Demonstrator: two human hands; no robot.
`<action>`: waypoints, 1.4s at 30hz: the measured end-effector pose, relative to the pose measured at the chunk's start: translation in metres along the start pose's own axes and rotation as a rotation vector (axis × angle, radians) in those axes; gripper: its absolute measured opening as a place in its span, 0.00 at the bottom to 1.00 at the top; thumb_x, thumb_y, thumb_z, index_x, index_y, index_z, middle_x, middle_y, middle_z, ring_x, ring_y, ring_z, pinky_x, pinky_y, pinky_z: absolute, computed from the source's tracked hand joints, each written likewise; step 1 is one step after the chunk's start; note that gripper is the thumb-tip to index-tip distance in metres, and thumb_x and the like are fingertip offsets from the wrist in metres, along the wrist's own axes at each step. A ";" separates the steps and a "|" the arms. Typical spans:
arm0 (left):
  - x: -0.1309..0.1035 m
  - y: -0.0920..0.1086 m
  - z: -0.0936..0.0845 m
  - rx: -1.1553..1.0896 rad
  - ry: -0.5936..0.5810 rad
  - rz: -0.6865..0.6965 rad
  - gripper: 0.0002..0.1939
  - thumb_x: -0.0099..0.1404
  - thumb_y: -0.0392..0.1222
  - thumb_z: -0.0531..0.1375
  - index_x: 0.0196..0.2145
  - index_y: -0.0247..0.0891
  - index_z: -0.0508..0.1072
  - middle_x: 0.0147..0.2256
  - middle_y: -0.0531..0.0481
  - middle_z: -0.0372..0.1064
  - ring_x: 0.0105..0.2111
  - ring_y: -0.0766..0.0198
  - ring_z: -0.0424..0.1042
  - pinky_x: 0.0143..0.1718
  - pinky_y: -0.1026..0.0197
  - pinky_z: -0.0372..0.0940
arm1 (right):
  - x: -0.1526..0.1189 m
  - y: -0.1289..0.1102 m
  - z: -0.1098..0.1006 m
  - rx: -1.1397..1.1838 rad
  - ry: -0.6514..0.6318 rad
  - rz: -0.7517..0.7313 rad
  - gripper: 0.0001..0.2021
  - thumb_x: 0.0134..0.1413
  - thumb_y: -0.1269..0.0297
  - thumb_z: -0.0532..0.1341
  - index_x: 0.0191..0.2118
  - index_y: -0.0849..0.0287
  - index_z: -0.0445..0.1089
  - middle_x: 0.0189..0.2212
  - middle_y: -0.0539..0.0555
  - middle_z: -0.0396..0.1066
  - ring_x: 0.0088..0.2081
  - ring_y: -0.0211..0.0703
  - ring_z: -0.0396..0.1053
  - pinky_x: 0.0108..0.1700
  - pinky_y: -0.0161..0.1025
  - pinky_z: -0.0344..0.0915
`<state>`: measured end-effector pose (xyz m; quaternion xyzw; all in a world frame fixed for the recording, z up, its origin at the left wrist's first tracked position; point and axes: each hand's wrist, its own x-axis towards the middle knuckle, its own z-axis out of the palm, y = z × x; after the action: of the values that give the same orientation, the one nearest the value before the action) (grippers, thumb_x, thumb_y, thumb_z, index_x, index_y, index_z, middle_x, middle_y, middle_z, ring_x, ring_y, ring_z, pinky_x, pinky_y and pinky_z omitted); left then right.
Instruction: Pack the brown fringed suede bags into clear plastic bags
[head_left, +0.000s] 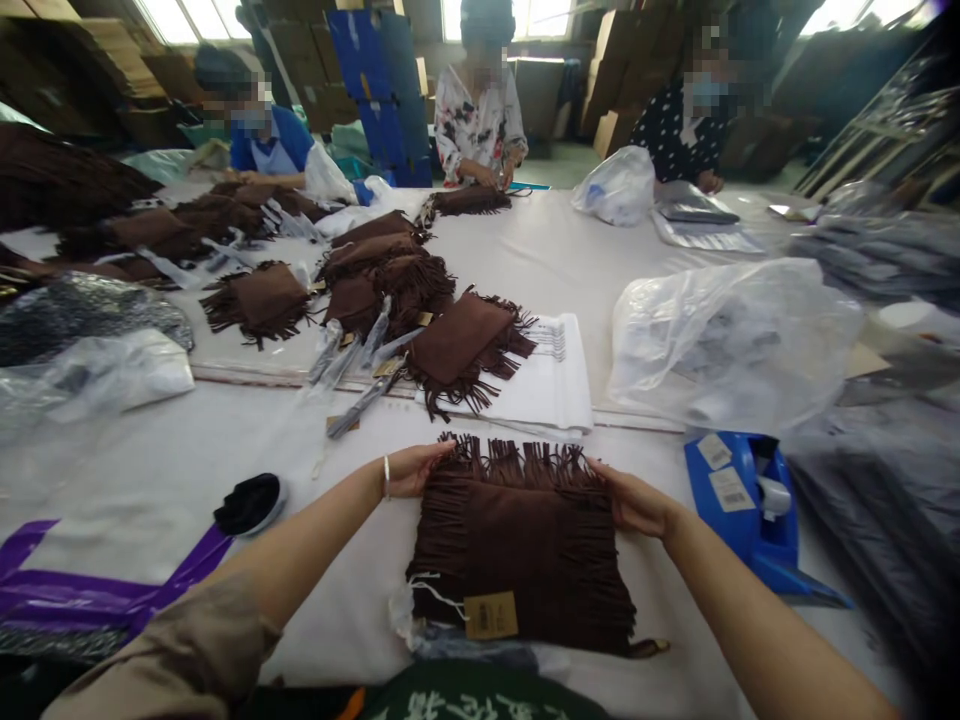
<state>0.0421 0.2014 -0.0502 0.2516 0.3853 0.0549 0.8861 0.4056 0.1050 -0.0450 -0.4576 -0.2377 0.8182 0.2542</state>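
Note:
A dark brown fringed pouch (517, 540) lies flat on the white table right in front of me. My left hand (420, 468) pinches its upper left corner by the fringe. At the upper right corner, my right hand (634, 498) grips the edge, thumb on top and the other fingers partly hidden beneath. A tan cardboard tag (491, 615) on a white string rests on the pouch's lower part. Clear plastic wrap (480, 645) with something dark in it shows along the near edge. A small metal zip end sticks out at the lower right corner.
More fringed pouches (461, 340) lie beyond, one on white sheets (566, 375). A blue tape dispenser (742, 500) stands at right, before a clear plastic bag (735, 340). Purple tape (97, 590) and a black roll-like item (249, 503) are at left. Three people sit across the table.

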 end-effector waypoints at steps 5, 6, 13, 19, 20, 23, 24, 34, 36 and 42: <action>0.047 0.021 0.018 0.069 -0.070 -0.083 0.23 0.59 0.54 0.61 0.38 0.28 0.74 0.36 0.41 0.75 0.37 0.56 0.74 0.46 0.57 0.65 | 0.050 -0.026 0.022 -0.066 -0.147 0.040 0.21 0.59 0.52 0.54 0.43 0.67 0.70 0.39 0.60 0.75 0.45 0.48 0.72 0.58 0.50 0.58; 0.051 0.024 0.023 0.077 -0.093 -0.083 0.23 0.59 0.54 0.61 0.38 0.27 0.74 0.37 0.40 0.75 0.38 0.55 0.74 0.47 0.56 0.65 | 0.054 -0.030 0.024 -0.078 -0.161 0.031 0.20 0.58 0.53 0.55 0.43 0.67 0.70 0.39 0.61 0.75 0.45 0.48 0.72 0.57 0.50 0.58; 0.018 0.015 0.058 0.730 -0.161 0.375 0.24 0.62 0.54 0.58 0.51 0.37 0.69 0.48 0.47 0.70 0.50 0.49 0.67 0.54 0.52 0.59 | 0.018 -0.027 0.056 -0.516 -0.121 -0.302 0.20 0.59 0.55 0.55 0.54 0.57 0.65 0.54 0.54 0.66 0.55 0.49 0.62 0.62 0.51 0.50; -0.026 -0.050 0.073 1.427 -0.155 0.858 0.23 0.62 0.46 0.59 0.55 0.41 0.65 0.57 0.43 0.60 0.61 0.53 0.50 0.63 0.45 0.40 | -0.033 0.058 0.079 -1.103 -0.054 -0.597 0.20 0.60 0.61 0.55 0.57 0.48 0.60 0.60 0.51 0.57 0.65 0.49 0.43 0.64 0.58 0.40; -0.029 -0.061 0.074 1.460 -0.137 0.877 0.22 0.63 0.46 0.59 0.54 0.41 0.66 0.56 0.42 0.61 0.62 0.54 0.50 0.63 0.46 0.40 | -0.039 0.069 0.080 -1.088 -0.046 -0.627 0.19 0.60 0.62 0.54 0.57 0.47 0.61 0.58 0.51 0.60 0.64 0.49 0.45 0.64 0.58 0.41; -0.033 -0.084 0.077 1.476 -0.101 0.894 0.19 0.65 0.46 0.56 0.52 0.40 0.67 0.55 0.44 0.63 0.60 0.56 0.53 0.63 0.48 0.42 | -0.050 0.080 0.084 -0.932 0.056 -0.754 0.15 0.63 0.64 0.50 0.51 0.49 0.67 0.51 0.52 0.69 0.59 0.49 0.57 0.62 0.56 0.50; -0.033 -0.089 0.078 1.467 -0.093 0.902 0.18 0.66 0.46 0.55 0.51 0.40 0.68 0.55 0.44 0.63 0.60 0.57 0.54 0.63 0.49 0.42 | -0.049 0.075 0.088 -0.870 0.128 -0.801 0.15 0.63 0.64 0.48 0.50 0.50 0.68 0.50 0.53 0.70 0.58 0.49 0.59 0.61 0.55 0.53; -0.075 -0.109 0.084 1.367 0.275 1.099 0.13 0.69 0.42 0.50 0.41 0.38 0.73 0.40 0.48 0.75 0.45 0.65 0.71 0.57 0.59 0.56 | 0.027 0.080 0.113 -1.478 0.244 -0.818 0.20 0.62 0.58 0.51 0.59 0.48 0.58 0.62 0.51 0.52 0.64 0.52 0.46 0.62 0.61 0.48; -0.102 -0.103 0.057 1.396 0.753 0.982 0.15 0.70 0.44 0.50 0.40 0.38 0.74 0.38 0.48 0.75 0.42 0.64 0.72 0.51 0.60 0.62 | 0.036 0.104 0.102 -1.540 0.289 -0.905 0.23 0.61 0.58 0.52 0.61 0.49 0.54 0.62 0.52 0.51 0.63 0.55 0.46 0.61 0.63 0.48; -0.185 -0.077 -0.048 1.472 1.599 0.360 0.12 0.65 0.39 0.53 0.38 0.36 0.76 0.37 0.42 0.72 0.43 0.54 0.67 0.49 0.52 0.60 | 0.041 0.128 0.084 -1.660 0.335 -1.003 0.28 0.58 0.56 0.55 0.63 0.48 0.50 0.62 0.53 0.53 0.62 0.57 0.51 0.59 0.64 0.53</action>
<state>-0.1282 0.1003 0.0061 0.6624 0.7440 0.0873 -0.0066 0.2887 0.0206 -0.1105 -0.4471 -0.8644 0.1132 0.2002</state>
